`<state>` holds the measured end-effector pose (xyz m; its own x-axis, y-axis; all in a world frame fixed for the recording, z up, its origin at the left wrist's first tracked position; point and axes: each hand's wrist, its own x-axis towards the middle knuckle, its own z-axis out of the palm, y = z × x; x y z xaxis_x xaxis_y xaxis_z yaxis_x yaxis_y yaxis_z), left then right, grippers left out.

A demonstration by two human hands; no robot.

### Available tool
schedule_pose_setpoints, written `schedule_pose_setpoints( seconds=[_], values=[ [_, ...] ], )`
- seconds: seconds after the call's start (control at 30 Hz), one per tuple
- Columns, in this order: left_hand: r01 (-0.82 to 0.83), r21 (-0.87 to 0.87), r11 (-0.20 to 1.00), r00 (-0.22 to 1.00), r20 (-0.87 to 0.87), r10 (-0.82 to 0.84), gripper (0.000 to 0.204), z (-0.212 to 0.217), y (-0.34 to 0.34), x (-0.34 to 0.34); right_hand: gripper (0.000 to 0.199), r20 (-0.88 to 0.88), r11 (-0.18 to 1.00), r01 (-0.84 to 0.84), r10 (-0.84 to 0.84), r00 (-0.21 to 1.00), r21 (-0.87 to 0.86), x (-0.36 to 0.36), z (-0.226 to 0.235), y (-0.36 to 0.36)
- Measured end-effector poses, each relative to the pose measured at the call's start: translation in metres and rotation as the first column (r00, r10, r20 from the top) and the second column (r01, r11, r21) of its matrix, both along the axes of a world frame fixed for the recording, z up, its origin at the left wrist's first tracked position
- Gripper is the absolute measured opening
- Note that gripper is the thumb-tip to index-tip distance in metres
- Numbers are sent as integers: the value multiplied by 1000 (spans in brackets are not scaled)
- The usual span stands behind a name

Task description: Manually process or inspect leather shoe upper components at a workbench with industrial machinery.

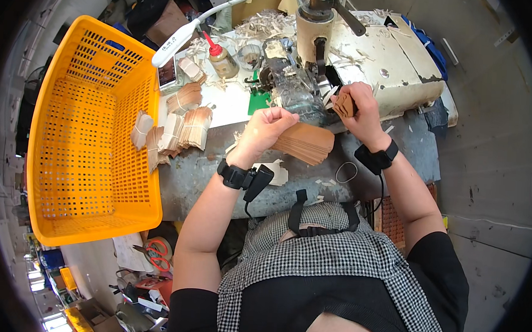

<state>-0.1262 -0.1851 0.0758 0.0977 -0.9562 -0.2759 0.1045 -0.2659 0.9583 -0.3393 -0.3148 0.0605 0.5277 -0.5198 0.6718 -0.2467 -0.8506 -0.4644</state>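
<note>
At the grey workbench, the person is sitting with the left hand curled tight around one end of a fanned stack of brown paper pieces, which is lying on the bench right in front of the machine. The right hand is pinching a small wad of the same brown pieces up by the machine's base, fingers closed on it. Both wrists are wearing black bands. A rubber band is lying loose near the right wrist. Off to the left, bundles of tied brown pieces are piling up between the hands and a big orange basket, and a few bundles are sitting inside it. A glue bottle and a white lamp arm are crowding the back, with paper scraps everywhere. Red scissors are down on the floor.
</note>
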Motion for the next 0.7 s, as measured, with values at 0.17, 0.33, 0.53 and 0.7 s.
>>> schedule_pose_setpoints(
  seconds=[0.17, 0.33, 0.53, 0.7],
  values=[
    [25, -19, 1000, 1000, 7, -25, 15, -5, 0, 0, 23, 31, 999, 4, -3, 1000, -32, 2, 2, 1],
    [27, -4, 1000, 1000, 9, -27, 15, -1, 1, -1, 34, -8, 1000, 5, -5, 1000, 28, -2, -5, -1],
    [31, -4, 999, 999, 9, -31, 16, -2, 1, -1, 22, 43, 999, 16, -15, 999, -31, 2, 0, 1],
    [35, -2, 999, 999, 8, -35, 15, -3, 1, -1, 28, 7, 1000, 9, -9, 1000, 12, 0, -2, 0]
  ],
)
